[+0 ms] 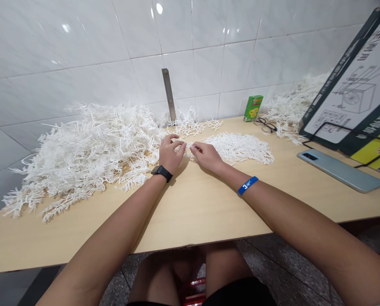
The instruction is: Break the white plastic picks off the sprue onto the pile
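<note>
My left hand (171, 152), with a black watch on its wrist, is above the table beside a big tangled heap of white branched plastic strips (91, 148). Its thumb and fingertips come together; whatever they pinch is too small to make out. Just across from it, my right hand (206, 155) pinches a thin white plastic piece (192, 146) between thumb and forefinger. A blue band circles that forearm. Beyond the right hand lies a flatter pile of small loose white pieces (243, 147).
A metal bracket (168, 95) stands upright at the tiled wall. Toward the right are a green carton (253, 108), eyeglasses (266, 125), another white heap (293, 104), a phone (341, 170) and a large printed box (352, 89). The wooden table (183, 221) ends near my knees.
</note>
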Tool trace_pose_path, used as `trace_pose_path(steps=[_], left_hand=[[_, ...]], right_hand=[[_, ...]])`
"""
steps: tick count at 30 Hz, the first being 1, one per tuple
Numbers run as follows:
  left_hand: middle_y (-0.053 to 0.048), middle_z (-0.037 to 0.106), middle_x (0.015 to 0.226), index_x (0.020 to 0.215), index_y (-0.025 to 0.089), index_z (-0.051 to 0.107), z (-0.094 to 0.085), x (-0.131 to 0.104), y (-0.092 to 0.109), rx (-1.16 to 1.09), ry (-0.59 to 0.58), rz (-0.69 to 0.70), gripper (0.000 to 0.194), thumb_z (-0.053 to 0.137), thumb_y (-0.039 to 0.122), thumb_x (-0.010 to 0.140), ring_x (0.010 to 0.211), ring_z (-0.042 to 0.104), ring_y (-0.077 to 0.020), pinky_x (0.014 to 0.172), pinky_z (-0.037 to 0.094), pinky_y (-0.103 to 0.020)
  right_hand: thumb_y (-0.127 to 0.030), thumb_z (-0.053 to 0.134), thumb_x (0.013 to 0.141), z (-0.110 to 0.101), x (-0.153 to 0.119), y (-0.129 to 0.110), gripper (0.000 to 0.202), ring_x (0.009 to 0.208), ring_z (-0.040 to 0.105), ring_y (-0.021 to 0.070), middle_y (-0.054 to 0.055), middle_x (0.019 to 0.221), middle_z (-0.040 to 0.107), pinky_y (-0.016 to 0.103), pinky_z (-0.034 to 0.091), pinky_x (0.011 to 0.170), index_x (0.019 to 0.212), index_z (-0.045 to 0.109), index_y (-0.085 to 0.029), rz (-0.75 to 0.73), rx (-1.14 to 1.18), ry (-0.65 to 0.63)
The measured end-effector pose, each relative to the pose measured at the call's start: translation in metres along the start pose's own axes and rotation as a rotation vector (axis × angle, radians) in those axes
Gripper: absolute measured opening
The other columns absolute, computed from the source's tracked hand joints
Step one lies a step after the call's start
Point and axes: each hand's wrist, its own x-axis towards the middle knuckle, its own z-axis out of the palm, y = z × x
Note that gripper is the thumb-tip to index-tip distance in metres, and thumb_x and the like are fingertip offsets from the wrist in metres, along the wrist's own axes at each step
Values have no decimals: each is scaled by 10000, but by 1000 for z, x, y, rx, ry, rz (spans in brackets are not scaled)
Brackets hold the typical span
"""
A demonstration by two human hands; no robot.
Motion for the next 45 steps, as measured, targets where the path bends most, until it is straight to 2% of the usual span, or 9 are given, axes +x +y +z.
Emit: trace_pose_path(steps=[4,7,11,14,17,26,31,38,45], left_hand=[[-85,492,1373,779,186,660,-1,-1,1,41,31,8,239,519,343,891,1291,379,-292,1100,236,-485],[-65,649,1138,800,194,621,0,0,-1,-20,-121,-5,266,428,321,932,1087,543,-227,1091,246,-467],[-30,651,780,786,201,550,1,-1,-2,-71,-204,-53,292,357,346,951,749,567,-181,818,420,-343],[-5,581,668,764,209,504,1,-3,0,-108,-200,-85,296,359,390,949,646,543,-162,634,387,-281],[10,531,613,749,211,493,0,-3,0,-120,-202,-99,313,350,406,950,599,527,-151,593,356,-270],[0,612,728,878,197,585,4,-4,-5,-147,-446,-33,364,418,520,906,670,527,-151,636,374,-258],[7,539,641,726,176,547,7,-1,-10,-97,-462,-27,425,431,553,886,610,454,-140,586,329,-258],[-27,672,813,913,174,648,6,-1,-12,-158,-519,-17,323,459,434,879,724,549,-167,680,395,-264],[-35,682,832,881,169,652,10,-2,-14,-207,-497,3,326,423,400,902,774,582,-172,736,435,-271]], right_hand=[[-376,424,903,0,0,1,306,617,468,135,-5,644,551,255,307,592,706,562,-186,-11,-17,-5],[-350,469,881,1,1,3,242,657,504,140,11,736,625,254,329,620,786,620,-187,-6,-35,-37],[-340,467,884,3,2,6,238,698,533,148,26,818,666,255,347,643,866,653,-192,6,-37,-54],[-338,461,884,3,3,6,245,702,530,153,25,788,658,255,340,636,820,644,-187,5,-58,-54],[-351,453,886,4,3,6,265,680,518,151,18,735,635,255,327,622,763,619,-185,-5,-75,-61],[-276,415,878,2,2,6,230,692,522,157,26,741,633,256,339,637,789,609,-188,38,-82,-68],[-261,444,856,2,2,5,177,714,530,166,35,800,654,261,339,640,814,604,-195,49,-91,-66],[-292,429,868,3,3,9,204,673,500,159,21,717,603,260,318,613,767,576,-193,73,-86,-66],[-327,409,881,3,4,11,254,650,484,143,-3,656,551,254,314,603,703,528,-190,51,-11,-58]])
